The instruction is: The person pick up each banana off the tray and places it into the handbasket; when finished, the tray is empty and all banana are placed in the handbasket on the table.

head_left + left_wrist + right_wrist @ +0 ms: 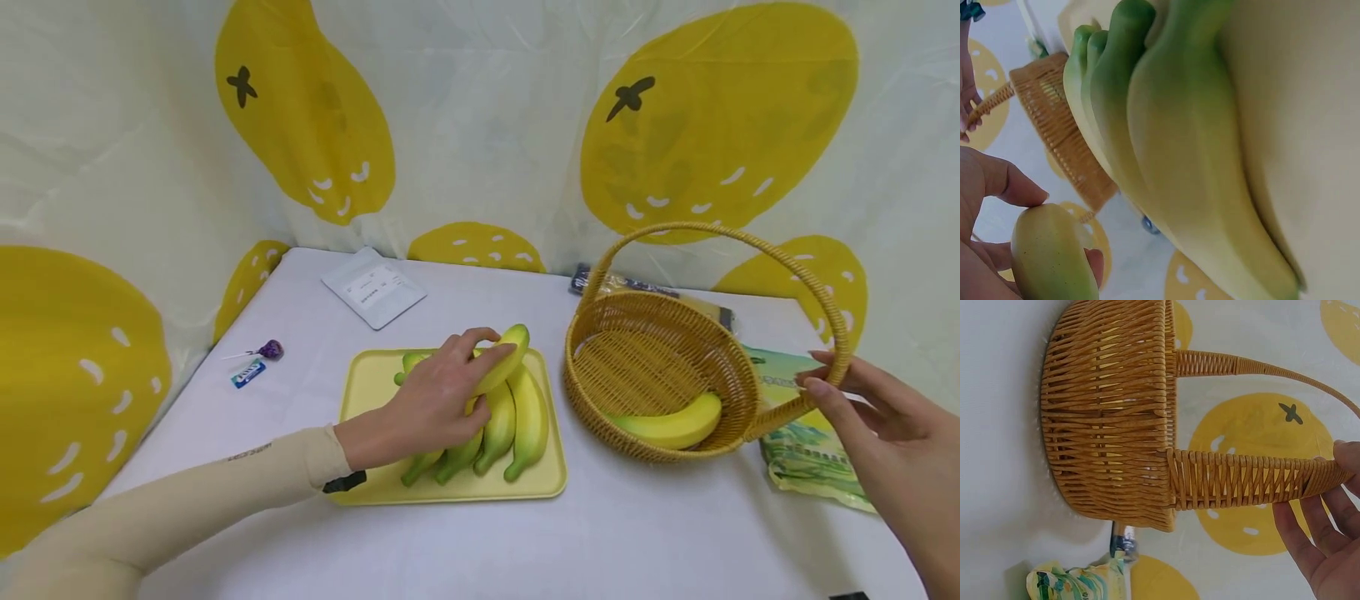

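Note:
My left hand (442,396) grips a banana (504,360) between thumb and fingers, above the other bananas on a yellow tray (457,497). Several green-ended bananas (531,421) lie side by side there; in the left wrist view they fill the middle, and the held banana (1054,256) is at the lower left. To the right stands a wicker basket (573,392) with one banana (675,425) inside. My right hand (885,425) pinches the right side of the basket's arched handle (836,325); the right wrist view shows thumb and fingers around that handle (1241,481).
A grey-white labelled pouch (375,287) lies at the back left. A lollipop (270,350) and a small blue-green packet (248,373) are on the left. Behind the basket is a dark-ended clear package (705,310); a green bag (813,458) lies right of it. A patterned curtain (487,125) hangs behind.

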Tool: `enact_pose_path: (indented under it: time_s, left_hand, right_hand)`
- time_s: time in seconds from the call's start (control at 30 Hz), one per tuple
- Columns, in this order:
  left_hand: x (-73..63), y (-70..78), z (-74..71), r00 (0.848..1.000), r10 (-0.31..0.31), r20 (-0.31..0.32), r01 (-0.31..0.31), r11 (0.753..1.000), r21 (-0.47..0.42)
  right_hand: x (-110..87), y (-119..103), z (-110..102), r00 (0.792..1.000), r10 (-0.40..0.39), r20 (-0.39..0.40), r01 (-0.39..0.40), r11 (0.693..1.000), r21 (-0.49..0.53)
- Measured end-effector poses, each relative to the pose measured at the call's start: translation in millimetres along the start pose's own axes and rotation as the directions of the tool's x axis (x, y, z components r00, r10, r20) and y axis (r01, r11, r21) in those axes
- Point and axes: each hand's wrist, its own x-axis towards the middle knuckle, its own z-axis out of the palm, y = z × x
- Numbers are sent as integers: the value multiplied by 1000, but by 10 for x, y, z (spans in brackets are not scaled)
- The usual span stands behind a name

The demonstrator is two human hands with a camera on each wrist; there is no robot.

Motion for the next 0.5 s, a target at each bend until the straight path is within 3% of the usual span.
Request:
enact_pose_path:
  time_s: [0.37, 0.5]
  left_hand:
    - [423, 211, 189, 988, 126, 90, -122, 991, -46]
    - [574, 263, 259, 982, 142, 126, -135, 989, -62]
  right_hand:
    - [1, 10, -5, 1000, -21, 13, 20, 1000, 6]
    - [-8, 4, -1, 1000, -9, 2, 9, 1000, 10]
